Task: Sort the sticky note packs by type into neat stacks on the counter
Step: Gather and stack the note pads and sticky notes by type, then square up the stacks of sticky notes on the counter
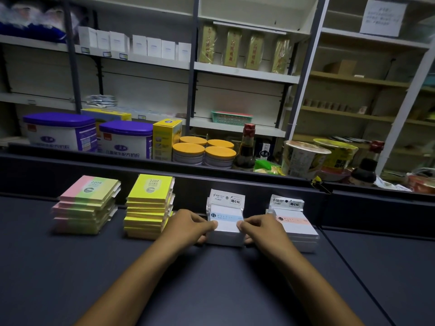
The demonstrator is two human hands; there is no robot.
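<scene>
Both hands clasp the blue-banded stack (226,228) of white sticky note packs from its two sides. The left hand (188,228) has its fingers curled against the stack's left face, thumb tip pressed on the top pack's near-left edge. The right hand (261,229) mirrors it, fingers curled at the right face and thumb on the top edge. The lower fingers of both hands are tucked behind the stack, so how deep they wrap cannot be told.

This stack sits on the dark counter (211,278), near the raised back ledge, third from the left in a row of four. Just to its right stands the pink-banded stack (299,231), partly covered by the right hand. To its left is the yellow stack (149,208), whose top label reads "2207"; its near-right corner is hidden by the left hand. Farthest left is the pink-green-yellow stack (88,205), labelled "2209".

The hang tab on the blue-banded pack shows "TY-8837" and Chinese characters; the small print on the coloured bands is too blurred to read.

Beyond the ledge, two purple-lidded tins (94,135) carry Chinese lettering, next to jars with orange lids (204,150) and a dark sauce bottle (246,149). A paper notice (382,17) on the far-right shelf is illegible.
</scene>
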